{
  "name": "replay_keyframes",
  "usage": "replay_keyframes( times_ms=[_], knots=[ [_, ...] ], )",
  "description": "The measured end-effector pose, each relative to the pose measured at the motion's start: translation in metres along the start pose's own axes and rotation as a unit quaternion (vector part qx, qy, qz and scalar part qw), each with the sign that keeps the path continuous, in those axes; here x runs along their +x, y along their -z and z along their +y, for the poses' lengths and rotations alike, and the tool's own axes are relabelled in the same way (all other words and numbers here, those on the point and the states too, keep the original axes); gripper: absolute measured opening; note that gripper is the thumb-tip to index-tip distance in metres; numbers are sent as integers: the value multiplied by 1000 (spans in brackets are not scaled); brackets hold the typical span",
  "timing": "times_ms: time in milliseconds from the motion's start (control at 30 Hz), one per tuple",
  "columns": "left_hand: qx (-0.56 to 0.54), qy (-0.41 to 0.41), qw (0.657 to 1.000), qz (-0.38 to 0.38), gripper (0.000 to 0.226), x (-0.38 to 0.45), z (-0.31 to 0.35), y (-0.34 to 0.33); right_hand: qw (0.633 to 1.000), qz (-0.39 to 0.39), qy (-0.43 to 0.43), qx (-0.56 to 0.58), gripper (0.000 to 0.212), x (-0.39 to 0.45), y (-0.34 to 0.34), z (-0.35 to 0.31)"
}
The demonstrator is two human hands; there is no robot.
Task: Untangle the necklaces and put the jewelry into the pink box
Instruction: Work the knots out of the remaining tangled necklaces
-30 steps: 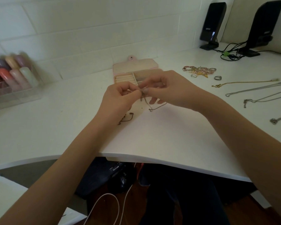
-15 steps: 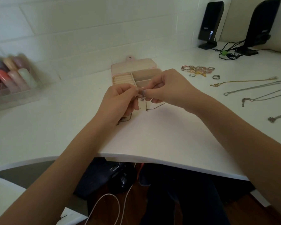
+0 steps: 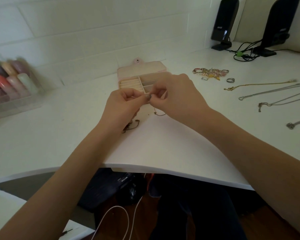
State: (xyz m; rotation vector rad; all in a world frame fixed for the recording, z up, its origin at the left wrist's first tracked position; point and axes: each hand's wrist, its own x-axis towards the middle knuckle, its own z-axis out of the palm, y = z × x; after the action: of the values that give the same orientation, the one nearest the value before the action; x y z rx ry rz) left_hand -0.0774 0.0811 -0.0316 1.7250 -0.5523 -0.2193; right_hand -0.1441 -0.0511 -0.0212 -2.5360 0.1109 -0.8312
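Observation:
The pink box (image 3: 128, 70) lies open at the back of the white desk (image 3: 163, 149), with its lid flat and beige compartments showing. Just in front of it, my left hand (image 3: 123, 106) and my right hand (image 3: 178, 97) meet fingertip to fingertip and both pinch a small knot of a thin dark necklace (image 3: 148, 98). Loose ends of that chain trail onto the desk below my left hand and under my right hand. More jewelry lies to the right: a colourful heap of bracelets (image 3: 210, 73), a ring (image 3: 230, 80), a gold chain (image 3: 258, 85) and several silver chains (image 3: 275, 99).
A clear tray of pastel bottles (image 3: 10, 84) stands at the far left by the tiled wall. Two black speakers (image 3: 223, 23) with tangled cables (image 3: 244, 52) occupy the back right corner. The desk's curved front edge runs across the lower middle, with bags and white cables on the floor below.
Both hands stay together on the knot and have shifted slightly toward the box. The dangling chain ends have moved a little under the hands.

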Motion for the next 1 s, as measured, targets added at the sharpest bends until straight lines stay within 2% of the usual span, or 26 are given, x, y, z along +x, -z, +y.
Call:
replay_keyframes(
  times_ms=[167, 333, 533, 633, 767, 867, 933, 1000],
  knots=[
    [29, -37, 998, 31, 10, 0, -3, 0, 992, 8, -67, 110, 10, 1, -1, 1],
    [47, -37, 997, 39, 14, 1, -3, -1, 949, -27, -162, 270, 9, 1, 1, -2],
    [62, -37, 997, 32, 13, 1, -2, -1, 902, -84, -218, 363, 14, 1, 0, -4],
    [45, -33, 998, 27, 18, 3, -3, 1, 866, -101, -239, 427, 19, 3, 0, -4],
    [31, -25, 999, 17, 18, 3, -3, 0, 787, -129, -288, 530, 22, 4, -4, -2],
    [40, -24, 999, 14, 19, 3, -3, -1, 751, -141, -312, 565, 21, 4, -6, -2],
    [39, -29, 999, 14, 20, 2, -3, -1, 752, -148, -313, 561, 23, 4, -6, -2],
    [29, -33, 999, 13, 18, 1, -2, -1, 796, -146, -290, 511, 23, 4, -6, -1]
  ],
)
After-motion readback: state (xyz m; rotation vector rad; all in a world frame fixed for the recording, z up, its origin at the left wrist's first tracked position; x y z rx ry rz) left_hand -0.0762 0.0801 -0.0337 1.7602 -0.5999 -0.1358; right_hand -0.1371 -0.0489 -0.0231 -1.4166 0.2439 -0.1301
